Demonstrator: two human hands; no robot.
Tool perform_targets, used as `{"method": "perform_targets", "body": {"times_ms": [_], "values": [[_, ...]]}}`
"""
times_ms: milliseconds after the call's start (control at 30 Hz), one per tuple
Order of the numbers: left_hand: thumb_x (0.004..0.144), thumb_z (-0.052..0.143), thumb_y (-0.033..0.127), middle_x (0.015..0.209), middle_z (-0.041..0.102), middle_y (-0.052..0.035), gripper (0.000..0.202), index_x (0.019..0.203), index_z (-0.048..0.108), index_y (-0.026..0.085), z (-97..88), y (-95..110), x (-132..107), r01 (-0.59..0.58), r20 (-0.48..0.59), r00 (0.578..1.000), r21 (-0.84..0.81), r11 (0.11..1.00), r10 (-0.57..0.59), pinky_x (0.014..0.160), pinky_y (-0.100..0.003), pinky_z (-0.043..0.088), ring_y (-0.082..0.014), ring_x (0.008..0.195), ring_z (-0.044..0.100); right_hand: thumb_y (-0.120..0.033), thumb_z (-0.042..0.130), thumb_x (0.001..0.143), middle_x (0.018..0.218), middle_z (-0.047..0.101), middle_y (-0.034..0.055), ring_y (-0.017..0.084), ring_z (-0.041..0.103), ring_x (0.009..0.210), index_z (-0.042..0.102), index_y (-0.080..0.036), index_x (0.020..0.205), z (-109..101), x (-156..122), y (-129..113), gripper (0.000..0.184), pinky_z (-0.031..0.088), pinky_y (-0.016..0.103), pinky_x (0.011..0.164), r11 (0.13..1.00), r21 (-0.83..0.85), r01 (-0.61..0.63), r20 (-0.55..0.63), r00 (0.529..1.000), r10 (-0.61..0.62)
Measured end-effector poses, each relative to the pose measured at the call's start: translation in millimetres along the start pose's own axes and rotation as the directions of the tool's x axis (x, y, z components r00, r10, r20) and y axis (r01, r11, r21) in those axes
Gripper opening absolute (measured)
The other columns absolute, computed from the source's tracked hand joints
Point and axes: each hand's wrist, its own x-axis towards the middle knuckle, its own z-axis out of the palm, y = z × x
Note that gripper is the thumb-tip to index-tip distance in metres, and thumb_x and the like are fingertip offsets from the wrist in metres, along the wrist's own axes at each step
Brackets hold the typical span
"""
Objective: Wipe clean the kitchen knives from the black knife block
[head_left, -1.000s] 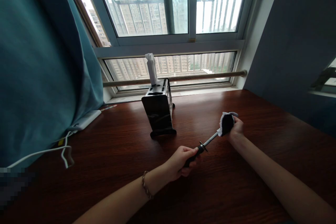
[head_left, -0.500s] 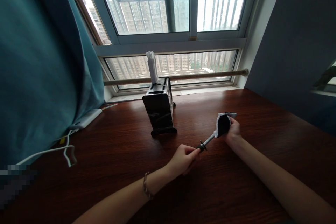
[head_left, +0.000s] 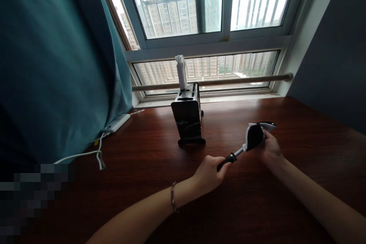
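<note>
My left hand (head_left: 213, 171) is closed round the black handle (head_left: 227, 161) of what looks like a sharpening steel. A dark collar and a short stretch of its silvery rod (head_left: 239, 152) show beyond the grip. My right hand (head_left: 271, 148) is closed on a black cloth with white edging (head_left: 254, 137), which covers the far end of the rod. Some fingers of the right hand are hidden behind the cloth. To the left of the hands stands a black slotted holder, like a knife block (head_left: 187, 120), with a white wrapped upright piece (head_left: 181, 71) rising from its top.
The brown wooden table (head_left: 137, 194) runs up to a barred window. A beige rail (head_left: 237, 81) crosses in front of the glass. At left hang a teal curtain (head_left: 71, 65), a white power strip (head_left: 117, 122) and its white cable (head_left: 77, 155). A grey wall bounds the right.
The view has turned slightly left. My left hand has shifted its grip along the handle, so more of the handle shows. The cloth has changed fold, and less of the bare rod is visible.
</note>
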Motion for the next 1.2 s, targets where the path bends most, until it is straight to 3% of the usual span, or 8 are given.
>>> {"method": "perform_targets", "body": {"times_ms": [167,300,400,467,633,767,967,1200], "values": [[0.083,0.034,0.057,0.055,0.036,0.0055,0.048,0.082,0.055,0.013,-7.3,9.4,2.5,0.452,0.433,0.866,-0.468,0.759,-0.249,0.037,-0.02,0.019,-0.0038,0.036,0.02,-0.018,0.035,0.088,0.074,0.069,0.0004,0.009,0.065,0.066,0.063,-0.014,0.086,6.5,-9.4,6.1,0.029,0.055,0.02,0.064,0.983,0.05,-0.174,-0.077,0.981,0.178],[0.085,0.037,0.048,0.057,0.047,-0.0003,0.042,0.073,0.057,0.012,-5.6,0.3,1.2,0.073,0.082,0.994,-0.029,0.997,-0.071,0.044,-0.022,0.03,-0.0086,0.044,0.04,-0.017,0.034,0.088,0.073,0.069,-0.0016,0.008,0.065,0.066,0.063,-0.018,0.084,11.3,-16.2,14.5,0.029,0.055,0.017,0.063,0.978,0.072,-0.194,-0.099,0.975,0.2],[0.087,0.036,0.037,0.071,0.058,-0.0086,0.035,0.084,0.059,0.011,-5.6,-10.4,0.3,-0.182,0.003,0.978,0.502,0.846,0.209,0.052,-0.024,0.035,-0.0155,0.059,0.052,-0.017,0.032,0.089,0.076,0.07,-0.0014,0.008,0.065,0.068,0.063,-0.02,0.086,14.8,-20.5,20.3,0.031,0.055,0.017,0.063,0.971,0.078,-0.225,-0.098,0.968,0.232],[0.087,0.035,0.035,0.073,0.06,-0.0101,0.034,0.087,0.059,0.011,-6.2,-14.1,1.0,-0.207,0.02,0.971,0.573,0.793,0.239,0.053,-0.025,0.036,-0.0165,0.06,0.054,-0.016,0.032,0.089,0.077,0.07,-0.0012,0.008,0.065,0.069,0.063,-0.019,0.087,15.9,-22.5,23.5,0.032,0.054,0.017,0.064,0.969,0.075,-0.235,-0.101,0.965,0.242],[0.085,0.04,0.048,0.053,0.045,0.0019,0.041,0.065,0.052,0.014,-7.2,-9.3,7.7,0.086,0.083,0.993,-0.054,0.995,-0.081,0.044,-0.022,0.03,-0.0083,0.043,0.04,-0.012,0.036,0.087,0.074,0.069,-0.0042,0.006,0.064,0.065,0.063,-0.019,0.085,14.7,-26.3,29.3,0.028,0.054,0.017,0.063,0.974,0.038,-0.224,-0.097,0.969,0.227],[0.081,0.038,0.058,0.051,0.036,0.0071,0.044,0.076,0.049,0.016,-6.1,-4.0,10.5,0.439,0.394,0.879,-0.447,0.78,-0.269,0.035,-0.02,0.018,-0.0039,0.033,0.021,-0.016,0.047,0.083,0.078,0.069,-0.0051,0.008,0.063,0.067,0.063,-0.02,0.087,12.1,-29.1,31.7,0.017,0.053,0.02,0.065,0.971,0.02,-0.24,-0.002,0.971,0.24],[0.087,0.039,0.037,0.065,0.056,-0.004,0.032,0.075,0.056,0.013,-0.5,-5.4,2.5,-0.073,-0.005,0.997,0.241,0.968,0.077,0.052,-0.024,0.034,-0.0129,0.056,0.05,-0.016,0.059,0.075,0.077,0.069,-0.0035,0.011,0.064,0.068,0.064,-0.021,0.082,3.2,-25.6,36.3,0.01,0.052,0.022,0.067,0.975,-0.033,-0.219,0.089,0.971,0.221],[0.09,0.036,0.032,0.066,0.061,-0.0045,0.029,0.074,0.055,0.016,-3.4,-3.8,1.6,-0.154,0.044,0.988,0.47,0.869,0.151,0.052,-0.023,0.036,-0.0137,0.056,0.056,-0.014,0.058,0.076,0.077,0.069,-0.0033,0.01,0.064,0.066,0.064,-0.021,0.08,2.0,-24.0,38.3,0.01,0.053,0.02,0.065,0.974,-0.012,-0.225,0.108,0.968,0.225]]}}
